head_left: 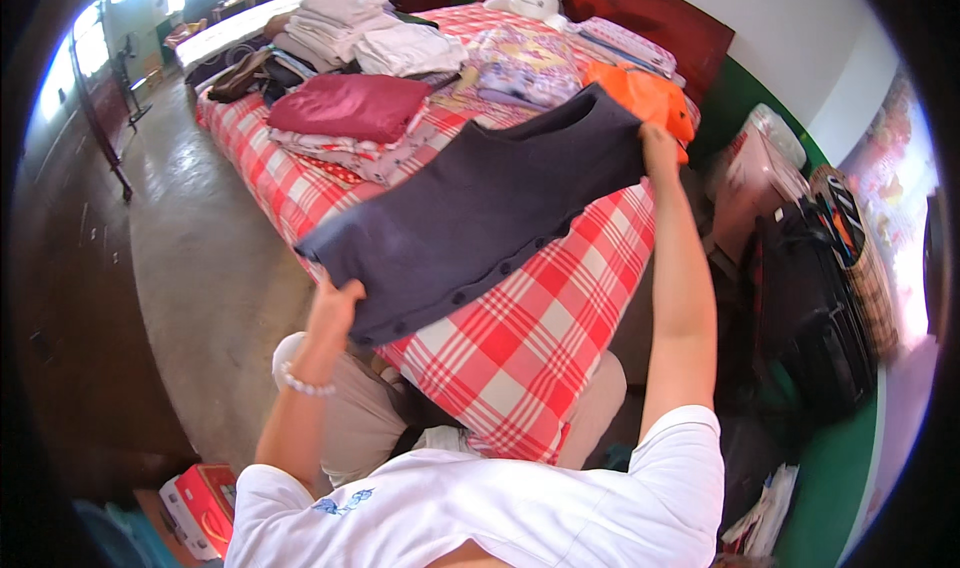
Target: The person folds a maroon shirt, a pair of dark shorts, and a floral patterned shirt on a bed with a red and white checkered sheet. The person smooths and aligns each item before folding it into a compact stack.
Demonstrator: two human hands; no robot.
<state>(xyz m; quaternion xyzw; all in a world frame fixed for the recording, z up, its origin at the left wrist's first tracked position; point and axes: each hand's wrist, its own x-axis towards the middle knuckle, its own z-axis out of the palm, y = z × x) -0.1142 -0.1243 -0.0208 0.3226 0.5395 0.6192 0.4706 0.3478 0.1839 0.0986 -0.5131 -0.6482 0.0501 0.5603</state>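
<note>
A dark grey buttoned vest (480,208) is stretched out between my two hands, above the near end of the bed. My left hand (333,313) grips its lower left end, with fingers closed on the cloth and a beaded bracelet on the wrist. At the vest's upper right end, my right hand (657,153) pinches the fabric, arm reaching far forward. Dark buttons run along the edge nearest me. Beneath the vest lies a red and white checked bedspread (540,358), partly covered by it.
Beyond the vest are a folded maroon cloth (345,106), a pile of light clothes (335,28), folded patterned fabric (525,68) and an orange item (640,98). A black suitcase (815,308) stands at right. A red box (208,508) sits at lower left. A wooden headboard (640,18) closes the far side.
</note>
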